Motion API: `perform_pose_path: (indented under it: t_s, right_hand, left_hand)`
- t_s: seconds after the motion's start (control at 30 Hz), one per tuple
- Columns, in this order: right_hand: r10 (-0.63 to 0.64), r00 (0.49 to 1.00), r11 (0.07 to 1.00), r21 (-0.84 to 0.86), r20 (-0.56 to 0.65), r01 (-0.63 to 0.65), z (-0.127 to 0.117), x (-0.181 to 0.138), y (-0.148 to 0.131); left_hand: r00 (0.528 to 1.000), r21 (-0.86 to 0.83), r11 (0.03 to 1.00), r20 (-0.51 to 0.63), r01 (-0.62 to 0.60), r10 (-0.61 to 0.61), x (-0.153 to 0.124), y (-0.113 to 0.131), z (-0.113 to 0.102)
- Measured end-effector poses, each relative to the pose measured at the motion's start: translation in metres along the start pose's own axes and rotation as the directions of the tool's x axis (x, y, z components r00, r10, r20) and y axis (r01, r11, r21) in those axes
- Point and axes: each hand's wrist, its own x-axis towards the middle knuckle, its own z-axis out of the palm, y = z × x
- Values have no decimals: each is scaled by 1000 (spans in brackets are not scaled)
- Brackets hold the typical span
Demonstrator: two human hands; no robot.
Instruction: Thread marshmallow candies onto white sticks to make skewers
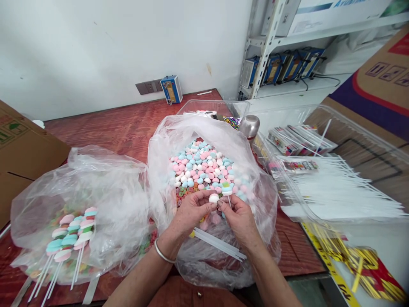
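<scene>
My left hand (195, 209) pinches a white round marshmallow (214, 198) between thumb and fingertips. My right hand (238, 212) grips the thin white stick of a candy skewer (227, 190), which has pale blue and white pieces with a yellow-green piece near its top. The right thumb is close to the white marshmallow; I cannot tell if it touches. Beneath both hands lies an open clear plastic bag (166, 128) with pink, white and blue marshmallows (204, 164) and small ring-shaped gummies (185, 192). Several loose white sticks (220, 244) rest on the bag just below my hands.
Several made-up candy skewers (68, 236) lie on another plastic bag (105, 170) at left. To the right, a clear bin (319, 217) holds many white sticks (338, 192). A metal flask lid (249, 125) stands behind the bag. Cardboard boxes (28, 149) flank the red table (121, 115).
</scene>
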Motion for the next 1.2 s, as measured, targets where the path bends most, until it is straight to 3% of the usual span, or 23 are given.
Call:
perform_pose_path:
  t_s: [0.17,0.27,0.33,0.43,0.87,1.2]
  right_hand:
    - [-6,1000,991,-131,-13,5,-3,-18,-10]
    - [41,996,962,-271,85,-16,-8,-39,-17]
    - [98,979,961,-272,181,-46,-10,-51,-19]
    - [161,957,971,-213,240,-110,-10,-63,-23]
    - [396,876,906,39,278,-421,-11,-67,-28]
    - [413,883,893,88,224,-440,1,-66,-28]
  left_hand:
    - [994,64,998,-104,-11,17,0,2,-3]
    - [973,79,997,-230,-6,24,2,2,-8]
    - [965,80,997,-261,-6,27,3,2,-10]
    - [970,82,996,-241,-17,36,2,1,-9]
    - [979,208,978,-197,-2,44,-2,1,-1]
    - [981,308,950,-169,-41,97,-3,-4,2]
